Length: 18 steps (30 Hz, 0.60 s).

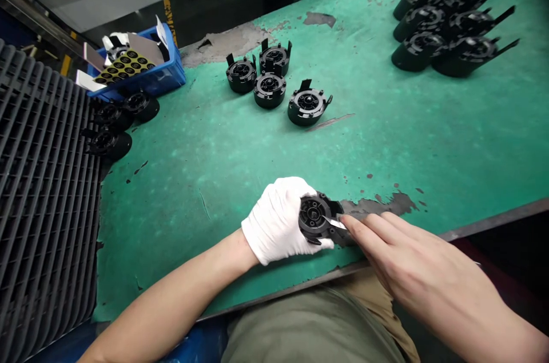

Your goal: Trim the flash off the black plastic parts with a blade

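My left hand [281,220], in a white glove, is closed around a round black plastic housing [314,215] just above the table's near edge. The ribbed, hollow face of the housing is turned up toward me. My bare right hand [398,248] comes in from the right, its fingers pinched on a small knife with a pointed metal blade [337,224]. The blade's tip lies at the inner part of the housing's face. Most of the knife's handle is hidden by my fingers.
On the green table [206,163], several similar black housings [269,88] stand at the back middle. More housings [461,26] are grouped at far right, others [139,104] at left by a blue bin [167,74] with a sticker sheet [124,68]. Stacked grey grids [43,191] border the left.
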Available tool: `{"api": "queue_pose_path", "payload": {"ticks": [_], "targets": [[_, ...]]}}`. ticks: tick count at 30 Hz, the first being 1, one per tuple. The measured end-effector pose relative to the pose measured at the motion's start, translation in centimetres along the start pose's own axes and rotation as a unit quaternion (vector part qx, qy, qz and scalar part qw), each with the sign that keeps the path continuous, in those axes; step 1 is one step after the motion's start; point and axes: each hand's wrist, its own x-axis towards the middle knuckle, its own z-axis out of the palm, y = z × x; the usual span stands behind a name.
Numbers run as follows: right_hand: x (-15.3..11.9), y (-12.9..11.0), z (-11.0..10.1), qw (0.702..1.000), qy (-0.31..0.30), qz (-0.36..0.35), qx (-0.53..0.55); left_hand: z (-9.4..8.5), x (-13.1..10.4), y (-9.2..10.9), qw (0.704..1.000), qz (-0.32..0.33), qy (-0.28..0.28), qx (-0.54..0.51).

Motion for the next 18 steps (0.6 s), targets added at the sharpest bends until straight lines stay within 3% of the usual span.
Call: {"api": "queue_pose_path", "payload": {"ticks": [9,18], "targets": [[-0.01,0.18,0.35,0.996,-0.049,-0.012,-0.069,-0.05,-0.19,0.34,1.000,-0.007,0.014,0.001],[0.72,0.36,0.42,0.994,-0.048,0.005,-0.097,0.10,-0.30,0.58,1.000,-0.015,0.023,0.006]]}}
